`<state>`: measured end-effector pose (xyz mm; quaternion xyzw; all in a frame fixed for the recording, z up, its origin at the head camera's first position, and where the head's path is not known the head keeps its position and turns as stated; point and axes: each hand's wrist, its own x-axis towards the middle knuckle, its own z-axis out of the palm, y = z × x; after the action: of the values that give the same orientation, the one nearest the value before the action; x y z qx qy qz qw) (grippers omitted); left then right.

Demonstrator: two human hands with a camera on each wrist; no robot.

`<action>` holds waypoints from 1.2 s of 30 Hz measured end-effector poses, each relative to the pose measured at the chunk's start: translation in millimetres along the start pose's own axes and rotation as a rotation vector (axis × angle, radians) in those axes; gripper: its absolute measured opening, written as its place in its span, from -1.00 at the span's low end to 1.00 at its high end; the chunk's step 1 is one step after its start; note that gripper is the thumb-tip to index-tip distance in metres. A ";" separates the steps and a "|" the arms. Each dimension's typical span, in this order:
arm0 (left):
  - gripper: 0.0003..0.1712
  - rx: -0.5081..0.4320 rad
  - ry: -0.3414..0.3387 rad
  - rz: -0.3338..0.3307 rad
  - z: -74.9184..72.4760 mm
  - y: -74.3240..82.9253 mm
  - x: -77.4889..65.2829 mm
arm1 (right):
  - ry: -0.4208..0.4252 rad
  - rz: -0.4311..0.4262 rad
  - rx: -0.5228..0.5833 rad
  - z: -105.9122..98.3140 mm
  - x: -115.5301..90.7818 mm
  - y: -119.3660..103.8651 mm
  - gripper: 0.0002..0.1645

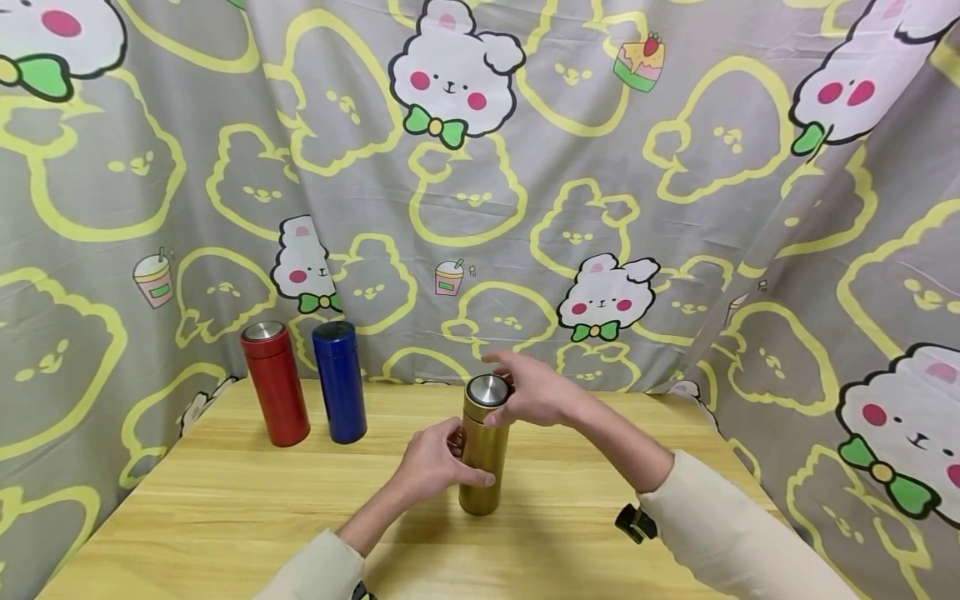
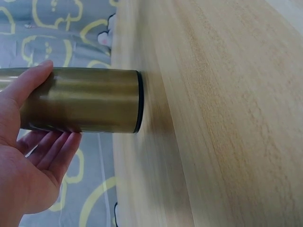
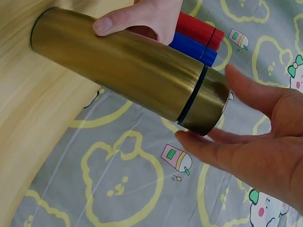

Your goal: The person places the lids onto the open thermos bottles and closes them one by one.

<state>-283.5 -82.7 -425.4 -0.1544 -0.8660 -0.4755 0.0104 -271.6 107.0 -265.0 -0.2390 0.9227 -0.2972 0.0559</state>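
A gold thermos flask (image 1: 482,467) stands upright on the wooden table, its lid (image 3: 207,101) with a silver top facing up. My left hand (image 1: 435,458) grips its body from the left, thumb across the front and fingers behind; the left wrist view shows the flask's dark base rim (image 2: 140,101) at the tabletop. Around the lid, my right hand (image 1: 542,390) is spread from the right side, thumb and fingers apart. In the right wrist view its fingers (image 3: 203,146) lie close to the lid's edge; whether they touch it is hard to tell.
A red thermos flask (image 1: 277,387) and a blue one (image 1: 341,387) stand side by side at the table's back left. Behind the wooden table (image 1: 225,517) hangs a grey patterned curtain (image 1: 480,208), which also covers both sides.
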 end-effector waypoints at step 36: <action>-0.31 0.004 -0.001 -0.002 0.0 -1.1 -0.3 | 0.028 -0.065 -0.075 3.7 -1.3 4.5 -0.28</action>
<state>-283.5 -83.4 -426.4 -0.1539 -0.8672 -0.4735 0.0098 -271.4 108.8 -270.7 -0.2666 0.9256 -0.2676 0.0242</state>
